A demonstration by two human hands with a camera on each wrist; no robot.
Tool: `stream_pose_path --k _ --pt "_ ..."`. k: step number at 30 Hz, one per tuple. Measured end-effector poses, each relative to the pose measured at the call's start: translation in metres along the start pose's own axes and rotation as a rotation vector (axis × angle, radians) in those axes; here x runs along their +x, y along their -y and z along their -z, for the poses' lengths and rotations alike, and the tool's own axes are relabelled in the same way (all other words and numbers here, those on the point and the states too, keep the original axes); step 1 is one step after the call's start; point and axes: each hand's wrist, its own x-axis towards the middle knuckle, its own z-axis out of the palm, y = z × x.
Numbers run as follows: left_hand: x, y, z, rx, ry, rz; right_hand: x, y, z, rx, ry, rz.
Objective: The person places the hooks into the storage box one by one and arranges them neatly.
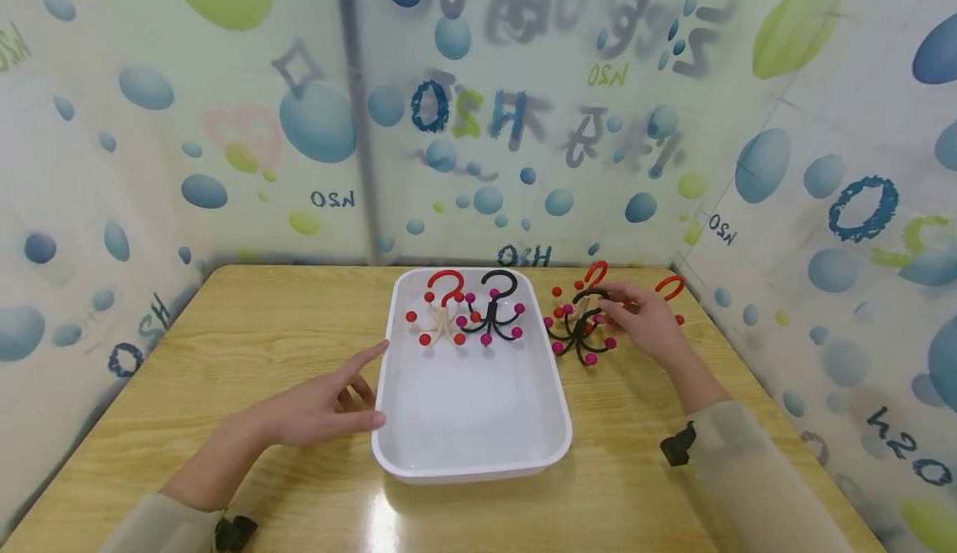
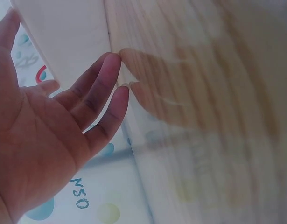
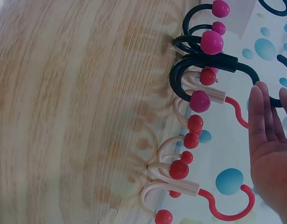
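Observation:
My right hand (image 1: 646, 325) pinches the curved top of a black multi-arm hook hanger (image 1: 579, 333) with pink ball tips, right of the tray. The right wrist view shows this black hanger (image 3: 222, 62) upright; whether its arms touch the table I cannot tell. Close behind it are a beige hanger with a red hook (image 1: 596, 272) and another whose red hook (image 1: 670, 287) shows past my hand. My left hand (image 1: 317, 408) has its fingers spread, thumb and index finger touching the left rim of a white tray (image 1: 478, 412). Its palm (image 2: 45, 130) holds nothing.
Inside the tray's far end stand a beige hanger with a red hook (image 1: 444, 320) and a black hanger (image 1: 491, 314), side by side. The wooden table (image 1: 299, 329) meets a patterned wall covering (image 1: 478, 204) at the back and on the right.

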Motion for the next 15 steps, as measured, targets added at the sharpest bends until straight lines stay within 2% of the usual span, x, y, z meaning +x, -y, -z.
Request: stream_pose_path --k 9,15 --pt "-0.0011 -0.0015 0.0005 0.0 -0.005 -0.013 -0.0008 0.0018 -0.0031 -0.019 -0.036 -0.007" --pt "-0.0003 -0.0007 0.0002 -0.003 -0.001 -0.007 -0.0038 0.0022 -0.0006 0.037 -0.082 0.014"
